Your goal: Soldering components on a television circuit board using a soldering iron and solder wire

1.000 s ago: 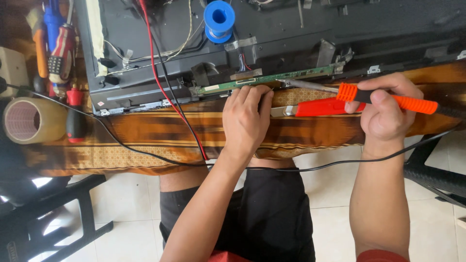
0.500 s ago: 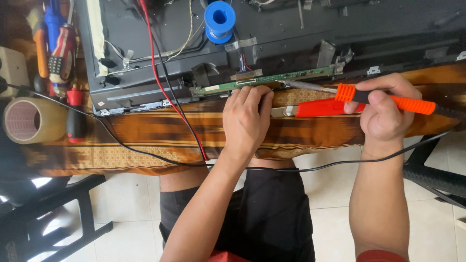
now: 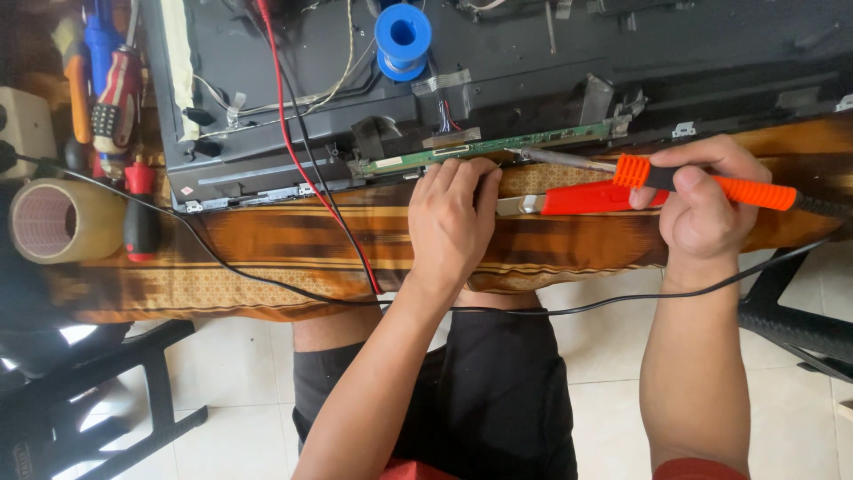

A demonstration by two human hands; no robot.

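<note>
Home repair bench: soldering iron [image 3: 702, 182], solder spool [image 3: 402, 36], screwdrivers [image 3: 115, 98], cloth-covered table [image 3: 267, 258].

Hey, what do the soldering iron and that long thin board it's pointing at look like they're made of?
Soldering iron: the orange handle looks like matte moulded plastic with ridges near the front; the grey shaft looks like dull metal. The right hand holds it.
Narrow board: green, flat and slightly glossy, probably fibreglass circuit board, with small pale connectors. The left hand rests its fingertips at its edge.

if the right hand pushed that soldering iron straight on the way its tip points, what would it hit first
Probably the left hand's fingertips on the green circuit strip: the right hand aims the soldering iron leftward there. Depth is unclear.
</note>
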